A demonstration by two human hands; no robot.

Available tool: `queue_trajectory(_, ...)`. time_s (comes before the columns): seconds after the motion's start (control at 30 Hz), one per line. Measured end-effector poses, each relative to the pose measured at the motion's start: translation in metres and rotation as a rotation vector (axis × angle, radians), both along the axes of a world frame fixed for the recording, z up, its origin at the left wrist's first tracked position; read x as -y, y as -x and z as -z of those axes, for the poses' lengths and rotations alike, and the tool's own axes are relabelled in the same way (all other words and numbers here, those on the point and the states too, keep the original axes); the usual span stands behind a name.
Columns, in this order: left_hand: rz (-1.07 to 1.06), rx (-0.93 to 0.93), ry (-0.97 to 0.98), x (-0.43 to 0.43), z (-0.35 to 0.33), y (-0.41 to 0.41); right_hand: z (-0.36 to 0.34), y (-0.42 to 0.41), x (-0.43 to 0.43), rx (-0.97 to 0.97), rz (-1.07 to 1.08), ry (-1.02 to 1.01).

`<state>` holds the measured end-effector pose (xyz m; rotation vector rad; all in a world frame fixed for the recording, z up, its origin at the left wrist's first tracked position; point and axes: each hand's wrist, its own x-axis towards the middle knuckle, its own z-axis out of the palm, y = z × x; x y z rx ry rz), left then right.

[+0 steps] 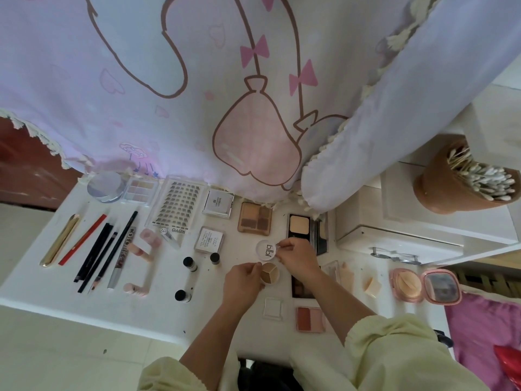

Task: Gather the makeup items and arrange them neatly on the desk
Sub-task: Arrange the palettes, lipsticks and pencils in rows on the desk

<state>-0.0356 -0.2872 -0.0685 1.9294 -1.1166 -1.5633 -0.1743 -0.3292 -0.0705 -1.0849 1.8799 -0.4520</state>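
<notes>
Gripping round three-shade pot [270,273] in left hand [244,283], fingers curled round it, low over mid-counter [141,311]. Pinching its white lid [265,250] in right hand [297,256], just beside pot, not seated.

Risk, judged: may seat lid crooked and smear the cream; may knock nearby vial if set down carelessly.

Counted: three black-capped vials [189,263], one red pencil [83,239], one gold tube [60,239], one lash tray [177,203], one open pink compact [407,285].
</notes>
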Motion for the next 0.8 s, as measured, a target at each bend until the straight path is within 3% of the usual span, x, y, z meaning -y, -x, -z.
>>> queue_trajectory(0.33,0.126,0.037,0.002,-0.003,0.004,0.009,-0.003,0.003,-0.007,0.007,-0.076,-0.013)
queue_trajectory(0.63,0.030,0.114,0.129,-0.013,-0.008,-0.004,-0.020,0.003,-0.008,-0.078,-0.178,0.103)
queue_trajectory(0.8,-0.116,0.166,0.260,-0.039,-0.020,-0.022,-0.030,-0.023,-0.010,0.005,-0.228,0.178)
